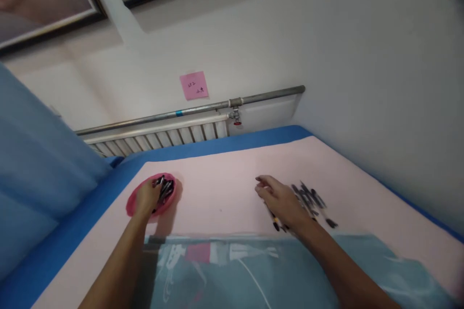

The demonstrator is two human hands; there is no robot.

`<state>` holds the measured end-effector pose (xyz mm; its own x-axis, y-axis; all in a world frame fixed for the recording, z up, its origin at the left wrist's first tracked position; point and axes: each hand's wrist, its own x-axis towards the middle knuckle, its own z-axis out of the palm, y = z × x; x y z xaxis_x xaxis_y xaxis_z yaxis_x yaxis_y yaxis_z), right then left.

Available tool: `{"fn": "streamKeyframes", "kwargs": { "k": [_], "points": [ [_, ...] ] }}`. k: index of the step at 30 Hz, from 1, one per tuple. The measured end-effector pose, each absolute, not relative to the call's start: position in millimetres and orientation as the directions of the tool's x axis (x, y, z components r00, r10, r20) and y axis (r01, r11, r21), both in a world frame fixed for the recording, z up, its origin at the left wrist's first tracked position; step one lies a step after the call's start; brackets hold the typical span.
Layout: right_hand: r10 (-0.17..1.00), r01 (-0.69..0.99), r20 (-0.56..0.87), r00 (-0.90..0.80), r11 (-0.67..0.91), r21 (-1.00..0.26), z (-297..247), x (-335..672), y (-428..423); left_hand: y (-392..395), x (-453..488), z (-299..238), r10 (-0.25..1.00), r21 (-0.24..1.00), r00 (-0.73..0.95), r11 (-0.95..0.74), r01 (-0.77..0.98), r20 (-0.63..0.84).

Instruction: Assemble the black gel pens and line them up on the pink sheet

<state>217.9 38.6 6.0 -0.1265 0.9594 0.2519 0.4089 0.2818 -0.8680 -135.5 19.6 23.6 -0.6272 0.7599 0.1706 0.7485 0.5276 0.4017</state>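
Observation:
A pink oval basket [131, 205] stands at the left of the pink-covered surface, with dark, slender makeup brushes [167, 189] in it. My left hand [148, 197] reaches into this basket, its fingers closed at the brushes; how many they grip is hidden. Farther right, my right hand [279, 198] hovers palm down, fingers bent and a little apart, with nothing visible between them. Partly beneath it are some brushes with dark tips [275, 224]. Beside that hand, several more brushes [308, 198] lie loosely side by side.
Blue-green printed plastic [217, 275] covers the near edge. The pink sheet [217, 188] lies on a blue surface. Behind it are a white radiator [174, 135], a metal pipe [203, 107] and a pink note [194, 85] on the wall. A blue curtain [39, 164] hangs left.

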Motion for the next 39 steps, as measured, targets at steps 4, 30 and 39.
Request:
{"fn": "streamKeyframes", "kwargs": {
  "k": [4, 30, 39],
  "points": [
    [0.966, 0.367, 0.257, 0.006, 0.237, -0.899, 10.0, 232.0, 43.8, 27.6, -98.3, 31.1, 0.839, 0.376, -0.509, 0.415, 0.828, 0.194],
    [0.906, 0.534, 0.421, -0.036, 0.373, -0.758, 5.1, 249.9, 54.0, 41.7, 107.3, -7.4, 0.943, 0.247, 0.081, 0.001, 0.969, -0.322],
    [0.936, 0.654, 0.328, -0.130, 0.330, -0.681, -3.7, 246.3, 54.7, 40.7, 96.5, -5.9, 0.981, 0.331, -0.005, 0.071, 0.941, -0.196]
  ]
}}
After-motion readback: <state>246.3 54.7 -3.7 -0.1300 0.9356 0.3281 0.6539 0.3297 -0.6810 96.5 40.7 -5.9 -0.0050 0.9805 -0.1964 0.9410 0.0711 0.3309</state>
